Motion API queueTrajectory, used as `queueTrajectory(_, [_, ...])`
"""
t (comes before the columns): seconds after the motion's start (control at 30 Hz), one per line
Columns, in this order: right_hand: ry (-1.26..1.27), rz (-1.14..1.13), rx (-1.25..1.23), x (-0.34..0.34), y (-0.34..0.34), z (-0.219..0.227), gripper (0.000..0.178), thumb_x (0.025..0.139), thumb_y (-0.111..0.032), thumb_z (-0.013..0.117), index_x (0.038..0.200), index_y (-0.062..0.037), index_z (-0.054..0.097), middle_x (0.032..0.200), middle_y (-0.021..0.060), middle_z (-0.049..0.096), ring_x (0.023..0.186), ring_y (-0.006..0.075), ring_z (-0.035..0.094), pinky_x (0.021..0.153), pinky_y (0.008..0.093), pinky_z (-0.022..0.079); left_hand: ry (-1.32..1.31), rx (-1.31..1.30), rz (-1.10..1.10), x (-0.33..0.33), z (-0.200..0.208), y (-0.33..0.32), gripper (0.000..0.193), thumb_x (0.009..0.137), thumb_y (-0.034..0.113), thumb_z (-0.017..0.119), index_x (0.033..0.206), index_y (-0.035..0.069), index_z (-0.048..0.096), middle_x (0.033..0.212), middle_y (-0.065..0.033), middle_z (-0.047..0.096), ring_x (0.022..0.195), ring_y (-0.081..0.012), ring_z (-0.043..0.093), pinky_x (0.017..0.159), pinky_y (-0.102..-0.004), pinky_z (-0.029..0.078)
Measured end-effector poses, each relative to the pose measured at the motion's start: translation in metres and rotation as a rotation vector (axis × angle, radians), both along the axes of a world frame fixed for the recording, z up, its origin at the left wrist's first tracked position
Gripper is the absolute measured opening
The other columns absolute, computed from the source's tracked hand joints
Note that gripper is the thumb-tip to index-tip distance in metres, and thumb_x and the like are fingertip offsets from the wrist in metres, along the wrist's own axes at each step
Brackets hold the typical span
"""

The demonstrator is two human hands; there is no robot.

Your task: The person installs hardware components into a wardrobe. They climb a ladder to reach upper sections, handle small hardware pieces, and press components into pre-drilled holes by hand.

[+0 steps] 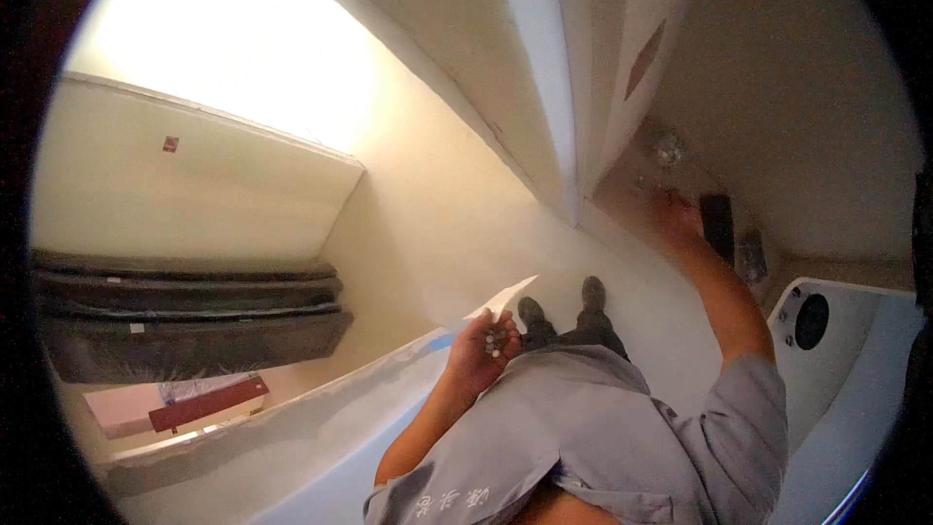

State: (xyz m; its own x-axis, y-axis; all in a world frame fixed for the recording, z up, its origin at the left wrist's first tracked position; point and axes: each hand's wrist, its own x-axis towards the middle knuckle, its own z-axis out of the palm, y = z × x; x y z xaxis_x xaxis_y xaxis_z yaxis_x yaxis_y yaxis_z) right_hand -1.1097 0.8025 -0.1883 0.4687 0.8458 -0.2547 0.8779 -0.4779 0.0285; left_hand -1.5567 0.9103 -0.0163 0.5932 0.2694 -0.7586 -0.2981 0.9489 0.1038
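Observation:
My left hand (pixel 474 355) is in front of my body, palm up and curled. In its palm lie several small, pale, round pieces (pixel 494 342), too small to name. A white slip of paper (pixel 503 297) sticks out from between its fingers. My right hand (pixel 673 217) reaches out to the right onto a shaded brownish surface; it is blurred, and its fingers cannot be made out. Just beyond it sits a small clump of shiny pieces (pixel 669 148). Beside that hand stands a dark oblong object (pixel 717 228), with a clear plastic-looking item (pixel 751 255) next to it.
A tall pale panel (pixel 544 68) rises ahead between my hands. At the left, dark plastic-wrapped slabs (pixel 194 316) are stacked near a dark red box (pixel 207 404). A white housing (pixel 855 331) with a black round part stands at the right. My shoes (pixel 593 293) are on pale floor.

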Motion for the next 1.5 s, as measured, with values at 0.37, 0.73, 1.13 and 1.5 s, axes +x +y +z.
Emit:
queueTrajectory(0.37, [0.634,-0.546,0.340,-0.002,0.047,0.042,0.028,0.104,-0.024,0.049,0.122,-0.0047,0.056,0.115,0.0090,0.062,0.098,0.0226,0.061,0.079,0.0374,0.053,0.102,0.009,0.067,-0.014,0.009,0.020,0.024,0.096,0.023,0.065,0.104,0.000,0.065,0.095,-0.0107,0.069,0.093,-0.0239,0.065,0.087,-0.0353,0.056])
queueTrajectory(0.73, [2.570,-0.984,1.340,0.003,0.033,0.005,0.017,0.102,-0.024,0.051,0.090,-0.0120,0.055,0.072,0.0004,0.048,0.050,0.0120,0.033,0.042,0.0263,0.029,0.106,0.029,0.015,0.003,-0.013,0.048,0.027,0.100,0.027,0.058,0.105,0.001,0.062,0.092,-0.0088,0.065,0.089,-0.0213,0.063,0.082,-0.0335,0.057])
queueTrajectory(1.13, [2.077,-1.174,1.267,0.027,0.008,0.041,0.012,0.099,-0.019,0.054,0.102,-0.0088,0.059,0.082,0.0039,0.056,0.062,0.0132,0.047,0.046,0.0253,0.036,0.083,0.086,0.009,0.040,0.010,0.005,0.028,0.101,0.026,0.057,0.104,-0.001,0.062,0.096,-0.0111,0.067,0.093,-0.0223,0.064,0.083,-0.0336,0.057])
queueTrajectory(1.5, [0.694,-0.716,0.715,0.056,0.053,0.042,0.038,0.101,-0.028,0.054,0.130,-0.0024,0.057,0.129,0.0191,0.060,0.123,0.0317,0.056,0.099,0.0425,0.045,0.071,0.064,0.083,0.032,0.020,0.004,0.030,0.100,0.028,0.059,0.106,-0.001,0.063,0.095,-0.0100,0.067,0.092,-0.0225,0.064,0.085,-0.0338,0.057])
